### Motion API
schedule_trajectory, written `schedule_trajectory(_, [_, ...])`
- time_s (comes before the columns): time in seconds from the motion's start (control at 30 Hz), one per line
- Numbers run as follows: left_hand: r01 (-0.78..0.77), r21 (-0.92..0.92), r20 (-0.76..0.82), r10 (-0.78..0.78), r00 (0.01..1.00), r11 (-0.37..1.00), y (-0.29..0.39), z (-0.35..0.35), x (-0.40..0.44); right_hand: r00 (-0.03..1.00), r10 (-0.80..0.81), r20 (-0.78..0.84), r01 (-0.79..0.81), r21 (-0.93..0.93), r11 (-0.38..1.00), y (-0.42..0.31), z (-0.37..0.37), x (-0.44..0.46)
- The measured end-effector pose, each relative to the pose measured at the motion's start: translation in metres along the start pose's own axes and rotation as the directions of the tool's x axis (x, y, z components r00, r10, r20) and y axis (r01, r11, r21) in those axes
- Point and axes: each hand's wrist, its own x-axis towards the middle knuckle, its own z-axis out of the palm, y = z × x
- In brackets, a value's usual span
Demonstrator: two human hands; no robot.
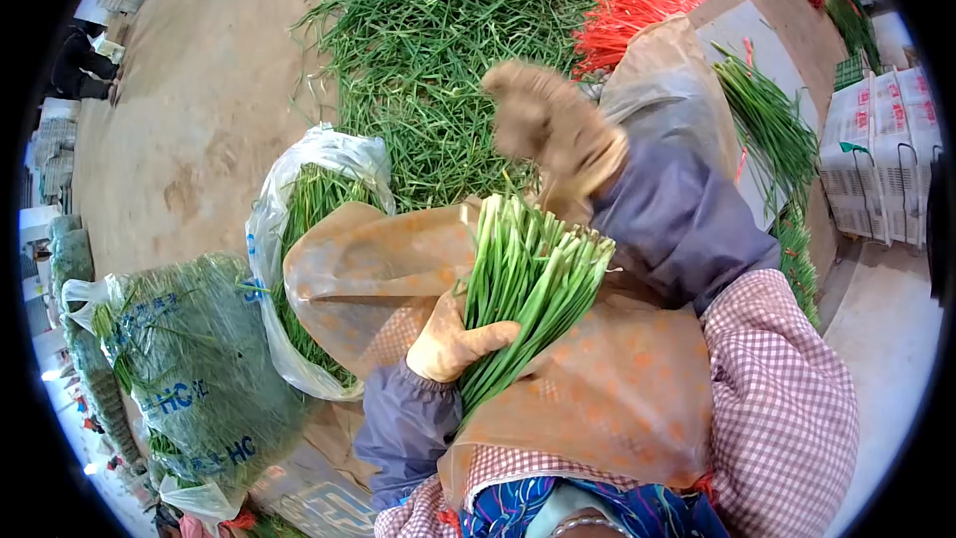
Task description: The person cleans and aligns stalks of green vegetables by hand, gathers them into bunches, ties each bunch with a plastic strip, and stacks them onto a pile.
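My left hand (453, 341), in a pale tan glove, is wrapped round a thick bunch of green stalks (533, 289) with the cut ends pointing up. The bunch rests over my lap, which an orange-brown translucent apron (597, 389) covers. Above the bunch, my right hand (553, 130), in a brown glove, is smeared by motion, so its fingers cannot be made out. Behind it lies a big loose pile of green stalks (438, 60) on the floor.
Red ties (637, 20) lie beyond my right arm, beside a grey board (752, 30) with a tied green bunch (767, 120). White crates (881, 154) stand far right. Filled plastic bags (209, 369) are at left. A person in dark clothes (82, 60) is at the far left.
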Motion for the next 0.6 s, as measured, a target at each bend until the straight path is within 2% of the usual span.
schedule_trajectory(0.07, [-0.018,-0.005,-0.040,0.018,0.999,1.000,-0.002,-0.001,-0.003,0.971,-0.224,-0.088,0.216,-0.090,0.972,-0.030,-0.017,0.011])
schedule_trajectory(0.1, [-0.034,-0.005,-0.060,0.033,0.998,0.999,-0.004,-0.003,-0.003,0.958,-0.287,0.000,0.281,-0.209,0.937,-0.044,-0.027,0.012])
schedule_trajectory(0.17, [-0.062,-0.004,-0.081,0.062,0.995,0.998,-0.004,-0.004,-0.004,0.980,-0.112,0.166,0.183,-0.512,0.839,-0.053,-0.024,-0.002])
schedule_trajectory(0.2, [-0.070,-0.001,-0.079,0.070,0.994,0.998,-0.004,-0.004,-0.003,0.978,0.122,0.168,0.002,-0.594,0.804,-0.052,-0.013,-0.011])
schedule_trajectory(0.23, [-0.077,0.001,-0.073,0.076,0.994,0.997,-0.004,-0.003,-0.002,0.926,0.349,0.146,-0.167,-0.670,0.723,-0.047,0.000,-0.022])
schedule_trajectory(0.27, [-0.074,0.023,-0.072,0.076,0.995,0.997,-0.003,-0.003,0.000,0.946,0.301,0.117,-0.090,-0.799,0.595,-0.034,0.016,-0.029])
schedule_trajectory(0.3, [-0.071,0.047,-0.074,0.075,0.994,0.996,-0.002,-0.003,0.000,0.932,0.356,0.068,-0.185,-0.755,0.629,-0.026,0.023,-0.035])
schedule_trajectory(0.37, [-0.084,0.075,-0.084,0.090,0.992,0.994,-0.002,-0.005,-0.002,0.958,0.268,0.100,-0.127,-0.693,0.710,-0.019,0.020,-0.034])
schedule_trajectory(0.43, [-0.117,0.079,-0.084,0.123,0.989,0.990,-0.007,-0.008,-0.001,0.962,0.262,0.081,-0.153,-0.636,0.757,-0.034,0.017,-0.031])
schedule_trajectory(0.5, [-0.133,0.065,-0.089,0.138,0.986,0.989,-0.008,-0.008,-0.001,0.995,0.101,0.005,-0.087,-0.463,0.882,-0.047,0.006,-0.020])
schedule_trajectory(0.53, [-0.141,0.056,-0.092,0.146,0.985,0.988,-0.008,-0.008,-0.001,0.993,-0.111,0.029,0.113,-0.406,0.907,-0.059,-0.006,-0.006])
schedule_trajectory(0.57, [-0.142,0.034,-0.106,0.145,0.984,0.989,-0.009,-0.007,-0.001,0.961,-0.263,0.086,0.276,-0.252,0.927,-0.073,-0.034,0.016])
schedule_trajectory(0.6, [-0.144,0.013,-0.120,0.144,0.982,0.990,-0.010,-0.004,0.000,0.870,-0.475,0.133,0.486,-0.393,0.780,-0.087,-0.029,0.028])
